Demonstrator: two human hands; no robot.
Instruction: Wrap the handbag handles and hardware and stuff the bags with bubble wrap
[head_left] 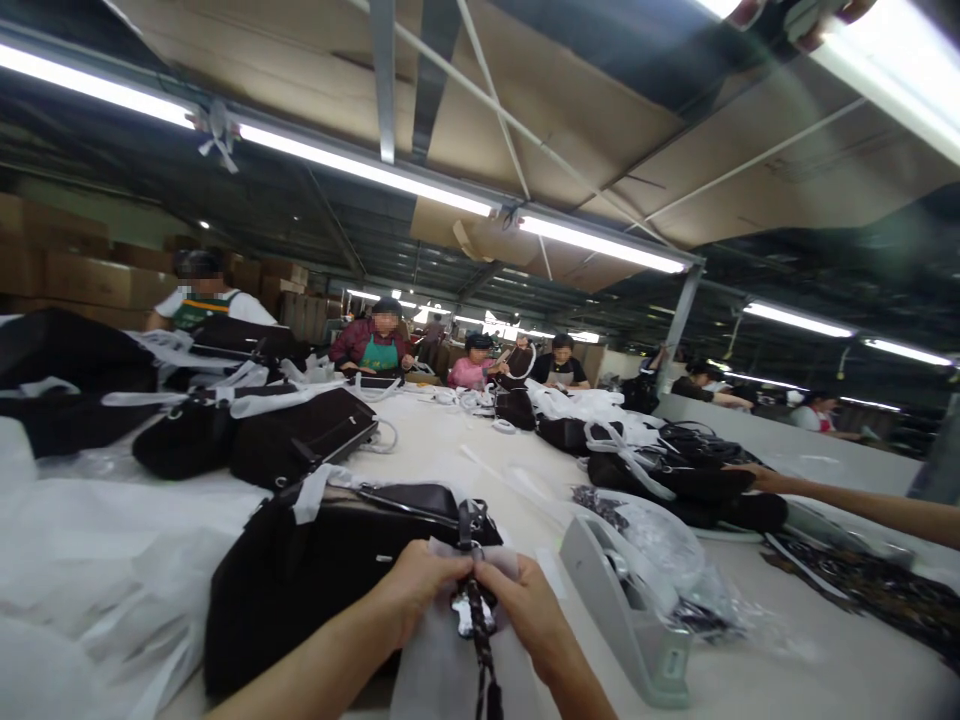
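Both my hands meet in front of a black handbag point(300, 570) lying on the table. My left hand point(424, 580) pinches a piece of white tissue paper point(442, 549), thumb against the thumb of my right hand point(525, 595). My right hand grips the other side of that paper. Between them hangs a dark braided strap point(481, 635) with a shiny silver charm point(466, 612). A dark leather tab with a metal ring point(472, 515) rises above my fingers at the bag's end. More thin white paper point(431, 670) lies beneath my hands.
A grey tape dispenser point(626, 620) stands right of my hands, beside a clear plastic bag point(667, 550). More black handbags point(300, 435) lie left and ahead. White wrapping point(97, 580) covers the left. A co-worker's arm point(855, 505) reaches in from the right; several people work beyond.
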